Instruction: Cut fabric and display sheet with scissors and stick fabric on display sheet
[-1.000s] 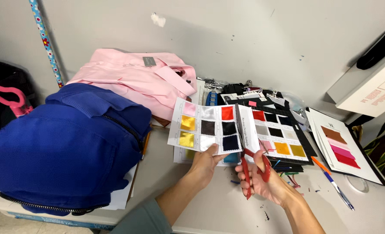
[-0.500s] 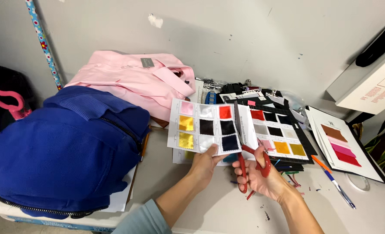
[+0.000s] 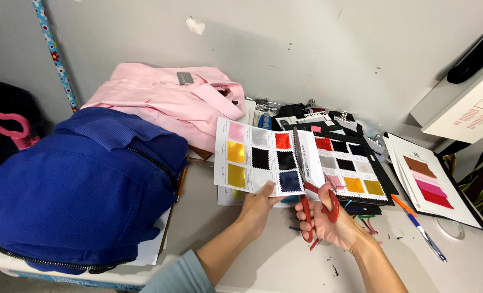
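My left hand [image 3: 260, 209] holds up a white swatch card [image 3: 260, 157] by its lower edge; the card carries small fabric squares in pink, yellow, black, red and navy. My right hand [image 3: 328, 220] grips red-handled scissors [image 3: 317, 203]. Their blades run upward along the card's right side, where a narrow white strip stands next to the coloured squares.
A second swatch sheet [image 3: 350, 168] lies on a black board behind the card. A blue jacket [image 3: 78, 190] and a pink garment [image 3: 171, 100] are piled at left. At right lie a white card with brown and pink swatches [image 3: 434, 182] and a pen [image 3: 418, 228].
The scissors have moved further up along the card's right side. Both hands and the card stay in nearly the same place.
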